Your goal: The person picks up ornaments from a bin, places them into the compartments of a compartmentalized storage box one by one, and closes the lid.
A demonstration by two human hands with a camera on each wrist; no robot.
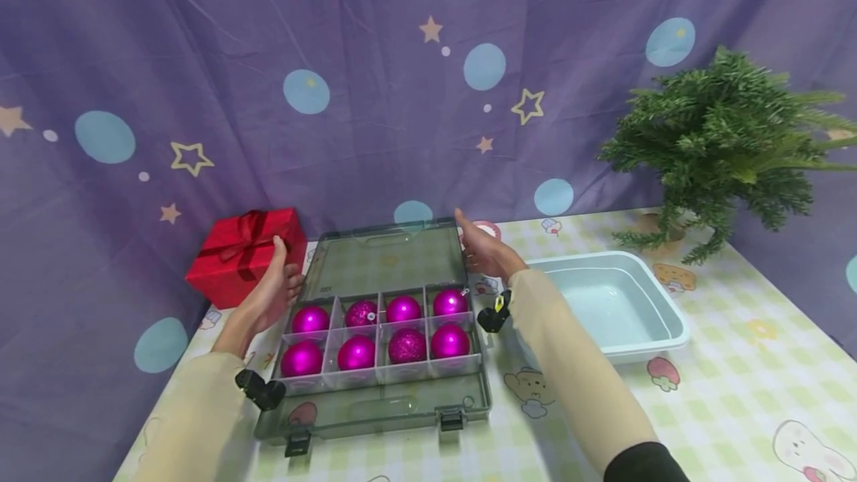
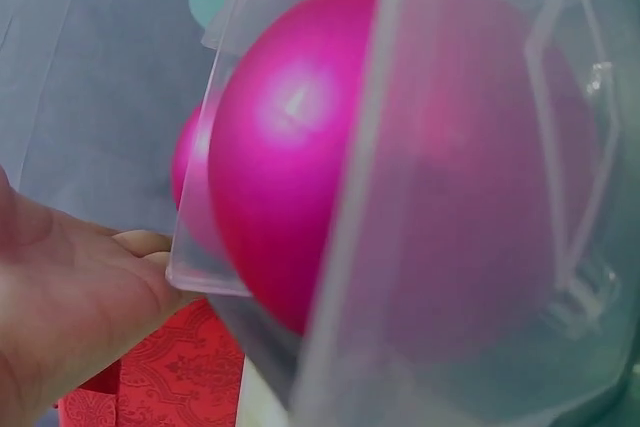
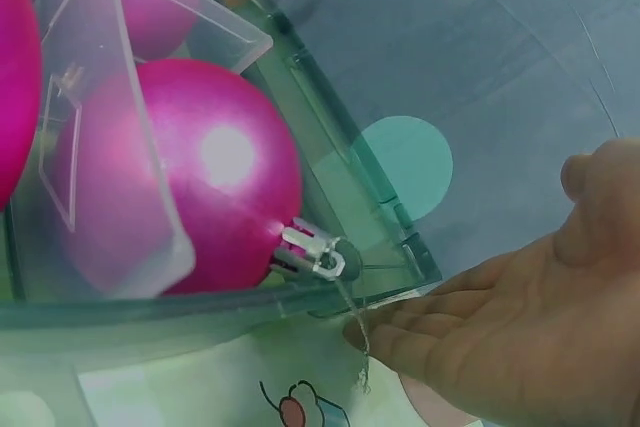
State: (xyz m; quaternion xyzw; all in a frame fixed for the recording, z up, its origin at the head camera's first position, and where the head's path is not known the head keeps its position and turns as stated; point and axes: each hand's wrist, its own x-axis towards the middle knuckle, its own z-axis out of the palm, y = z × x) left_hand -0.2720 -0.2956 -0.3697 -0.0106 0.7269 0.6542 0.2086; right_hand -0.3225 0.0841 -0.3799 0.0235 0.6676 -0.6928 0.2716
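A translucent dark plastic case with two latches lies in front of me. Within it stands a clear divided tray whose compartments each hold a magenta Christmas ball, some smooth, some glittery. My left hand is beside the case's left side, thumb up and palm turned inward. At the far right corner is my right hand, its fingertips right by the case edge. One ball in the right wrist view shows a silver cap with a string hanging over the rim. Neither hand grips anything.
A red gift box with a bow sits left of the case, behind my left hand. To the right, partly behind my right forearm, is a pale blue basin. A small artificial pine tree stands at the back right, before a purple curtain.
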